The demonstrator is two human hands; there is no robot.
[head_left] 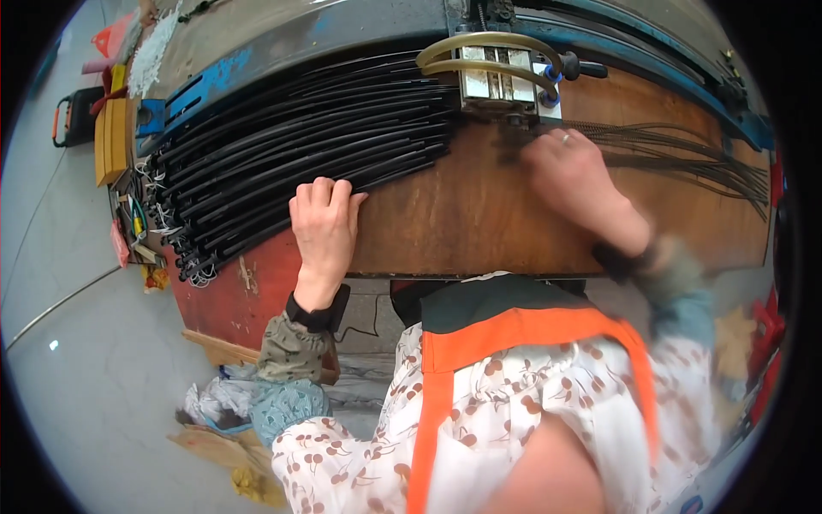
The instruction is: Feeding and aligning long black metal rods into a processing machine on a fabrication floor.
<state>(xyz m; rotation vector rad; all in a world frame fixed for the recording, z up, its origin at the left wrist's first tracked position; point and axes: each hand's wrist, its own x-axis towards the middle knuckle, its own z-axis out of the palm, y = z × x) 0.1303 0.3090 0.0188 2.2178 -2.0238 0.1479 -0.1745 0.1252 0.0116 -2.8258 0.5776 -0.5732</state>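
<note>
My left hand (pixel 324 224) lies at the near edge of a wide row of long black tubes (pixel 282 167), its fingers bent together over the front tube. My right hand (pixel 569 176), wearing a ring, is blurred by motion just in front of a metal clamp head (pixel 497 77). Its fingers are closed around something dark and smeared that I cannot make out. Right of that hand, long thin dark rods (pixel 685 150), some with a ridged surface, fan out over the brown wooden tabletop (pixel 445 223).
Two yellowish hoses (pixel 488 41) loop over the clamp head, beside a black knob (pixel 591 69). A blue metal rail (pixel 685 60) runs along the back. White strings (pixel 175 231) hang at the tubes' left ends. Boxes (pixel 113 141) and a black case (pixel 79 117) stand at far left.
</note>
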